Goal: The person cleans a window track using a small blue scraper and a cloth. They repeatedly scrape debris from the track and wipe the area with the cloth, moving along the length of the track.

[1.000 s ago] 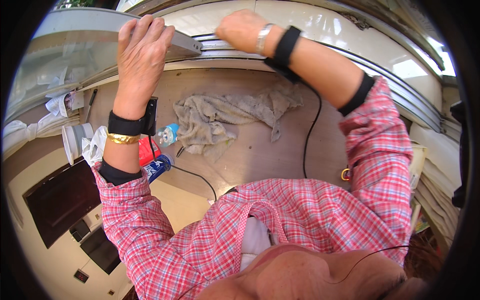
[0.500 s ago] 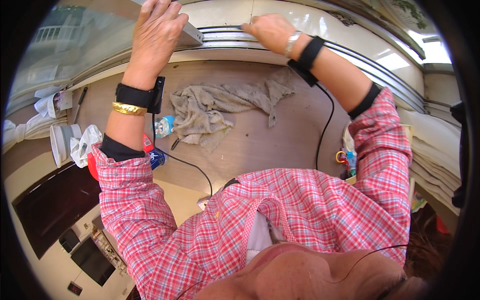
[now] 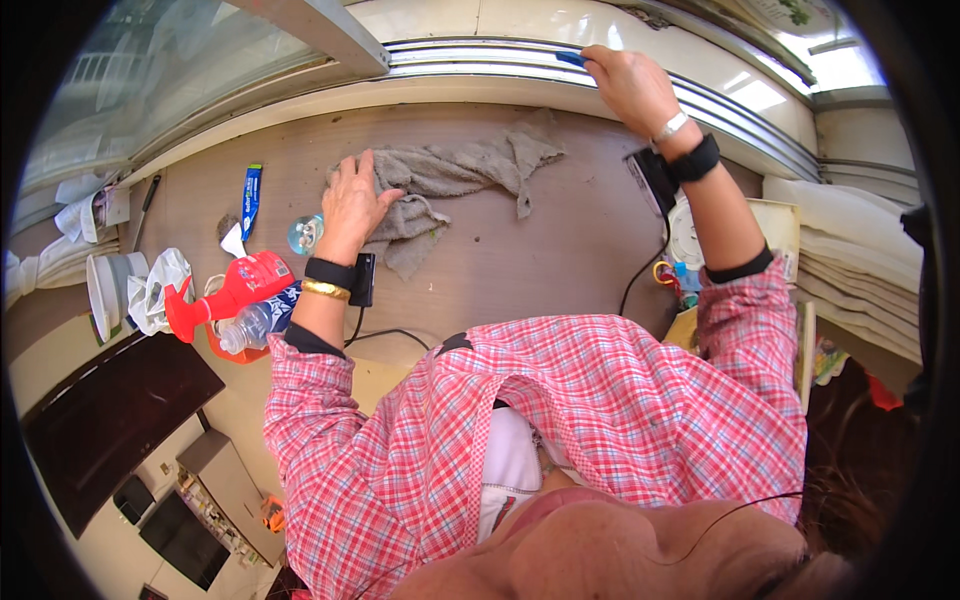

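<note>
My right hand (image 3: 637,92) is closed on a small blue tool (image 3: 571,58), whose end rests over the metal sliding-window track (image 3: 480,62); its kind is too small to tell. My left hand (image 3: 354,203) lies with its thumb spread on the left end of a crumpled grey rag (image 3: 455,172) on the brown tabletop. Just left of that hand is a clear, blue-tinted round item (image 3: 305,233). A red spray bottle (image 3: 245,285) and a clear plastic bottle (image 3: 250,325) lie by my left wrist.
A window frame (image 3: 330,35) stands at the track's left part. A blue packet (image 3: 251,200) and a dark-handled tool (image 3: 147,210) lie on the left. A black cable (image 3: 640,270) hangs from my right wrist device. Curtains (image 3: 850,260) hang at right.
My left hand has come down from the window frame onto the rag. My right hand has slid right along the track with the blue tool. The rag has shifted slightly left.
</note>
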`<action>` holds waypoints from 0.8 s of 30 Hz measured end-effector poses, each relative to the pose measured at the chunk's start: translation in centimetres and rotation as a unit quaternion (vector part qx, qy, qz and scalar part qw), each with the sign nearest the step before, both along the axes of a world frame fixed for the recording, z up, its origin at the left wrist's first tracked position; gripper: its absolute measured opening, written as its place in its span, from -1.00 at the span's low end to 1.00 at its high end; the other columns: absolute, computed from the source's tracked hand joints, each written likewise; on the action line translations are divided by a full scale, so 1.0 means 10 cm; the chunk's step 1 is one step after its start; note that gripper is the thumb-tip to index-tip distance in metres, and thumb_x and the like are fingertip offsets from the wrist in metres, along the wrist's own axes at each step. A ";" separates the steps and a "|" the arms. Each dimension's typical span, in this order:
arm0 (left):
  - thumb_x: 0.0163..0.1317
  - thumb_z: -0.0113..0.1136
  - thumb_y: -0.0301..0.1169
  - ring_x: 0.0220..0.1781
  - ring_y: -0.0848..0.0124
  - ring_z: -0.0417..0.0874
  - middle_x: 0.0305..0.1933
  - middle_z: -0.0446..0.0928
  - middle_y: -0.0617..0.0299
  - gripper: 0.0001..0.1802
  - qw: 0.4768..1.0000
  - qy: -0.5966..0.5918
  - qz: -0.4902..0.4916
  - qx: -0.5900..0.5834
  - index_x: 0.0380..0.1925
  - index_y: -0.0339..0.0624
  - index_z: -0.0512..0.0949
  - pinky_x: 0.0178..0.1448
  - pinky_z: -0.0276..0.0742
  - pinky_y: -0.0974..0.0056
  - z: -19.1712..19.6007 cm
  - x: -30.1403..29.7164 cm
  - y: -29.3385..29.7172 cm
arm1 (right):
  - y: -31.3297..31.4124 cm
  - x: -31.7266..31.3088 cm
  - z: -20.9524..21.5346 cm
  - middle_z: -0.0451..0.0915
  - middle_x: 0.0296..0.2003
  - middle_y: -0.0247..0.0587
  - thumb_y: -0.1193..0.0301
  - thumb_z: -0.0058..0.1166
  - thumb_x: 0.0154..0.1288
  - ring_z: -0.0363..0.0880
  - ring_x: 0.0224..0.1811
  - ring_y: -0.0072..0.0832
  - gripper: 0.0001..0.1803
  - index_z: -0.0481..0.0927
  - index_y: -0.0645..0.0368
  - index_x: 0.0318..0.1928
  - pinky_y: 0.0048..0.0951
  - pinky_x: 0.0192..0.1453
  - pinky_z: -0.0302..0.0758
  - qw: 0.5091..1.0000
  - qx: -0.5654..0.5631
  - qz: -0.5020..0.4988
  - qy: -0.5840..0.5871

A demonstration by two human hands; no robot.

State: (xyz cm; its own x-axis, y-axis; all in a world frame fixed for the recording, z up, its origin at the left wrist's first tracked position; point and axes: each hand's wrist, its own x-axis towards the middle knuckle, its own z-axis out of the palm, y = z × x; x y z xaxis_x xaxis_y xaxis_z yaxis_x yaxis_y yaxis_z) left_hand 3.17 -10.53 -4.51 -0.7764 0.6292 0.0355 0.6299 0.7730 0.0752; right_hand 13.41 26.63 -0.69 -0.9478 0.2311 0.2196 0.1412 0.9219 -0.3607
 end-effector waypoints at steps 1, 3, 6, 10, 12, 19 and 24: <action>0.05 0.34 -0.18 -0.10 -0.04 0.55 -0.09 0.53 -0.02 -0.53 0.999 -0.025 0.037 0.005 -0.07 -0.20 0.55 -0.03 0.50 0.06 -0.04 -0.02 -0.01 | 0.09 -0.05 -0.01 0.61 -0.40 0.06 0.31 -0.03 0.30 0.57 -0.31 0.01 -0.77 0.63 0.11 -0.16 -0.13 -0.21 0.51 0.999 0.022 -0.016 -0.022; 0.04 0.34 -0.23 -0.16 -0.02 0.55 -0.17 0.55 -0.02 -0.58 0.994 -0.077 0.076 0.005 -0.13 -0.22 0.56 -0.05 0.50 0.08 -0.06 -0.06 -0.04 | 0.31 -0.10 -0.01 0.61 -0.41 0.05 0.28 -0.04 0.26 0.57 -0.29 0.01 -0.76 0.67 0.05 -0.22 -0.14 -0.19 0.52 0.999 0.029 -0.035 -0.018; 0.05 0.29 -0.34 -0.29 0.14 0.56 -0.30 0.56 0.05 -0.72 0.976 -0.181 0.089 0.078 -0.26 -0.26 0.58 -0.15 0.50 0.19 0.02 -0.06 -0.12 | 0.50 -0.19 -0.05 0.61 -0.39 0.03 0.28 -0.05 0.25 0.58 -0.28 -0.01 -0.76 0.67 0.01 -0.22 -0.12 -0.17 0.52 0.993 0.077 -0.024 -0.089; 0.17 0.14 -0.47 -0.31 0.58 0.47 -0.31 0.56 0.33 -0.91 0.789 -0.418 0.124 0.434 -0.35 -0.24 0.53 -0.19 0.38 0.45 0.24 0.09 -0.18 | 0.29 -0.43 -0.23 0.64 -0.32 0.00 0.28 -0.03 0.28 0.60 -0.26 -0.04 -0.76 0.66 0.05 -0.18 -0.14 -0.16 0.52 0.997 0.037 0.001 -0.063; 0.21 0.09 -0.49 -0.26 0.63 0.47 -0.28 0.56 0.37 -0.93 0.679 -0.460 0.114 0.560 -0.33 -0.22 0.51 -0.15 0.37 0.49 0.36 0.14 -0.14 | 0.13 -0.52 -0.28 0.65 -0.35 -0.03 0.28 0.01 0.30 0.61 -0.33 -0.08 -0.74 0.65 0.08 -0.11 -0.20 -0.19 0.53 0.998 -0.051 0.039 0.027; 0.30 -0.03 -0.47 -0.06 0.45 0.54 -0.13 0.55 0.21 -0.87 0.591 -0.458 0.150 0.647 -0.19 -0.22 0.45 0.12 0.41 0.33 0.52 0.11 -0.24 | 0.04 -0.30 -0.11 0.65 -0.41 -0.06 0.33 -0.01 0.28 0.61 -0.39 -0.14 -0.76 0.66 0.08 -0.13 -0.25 -0.23 0.53 0.995 -0.009 0.088 -0.052; 0.29 0.00 -0.51 -0.09 0.50 0.52 -0.16 0.55 0.26 -0.88 0.606 -0.454 0.182 0.627 -0.20 -0.21 0.46 0.07 0.41 0.38 0.32 0.18 -0.32 | -0.12 0.04 -0.10 0.63 -0.41 -0.06 0.38 -0.03 0.24 0.61 -0.40 -0.10 -0.77 0.66 0.03 -0.17 -0.19 -0.31 0.54 0.991 0.124 0.033 -0.031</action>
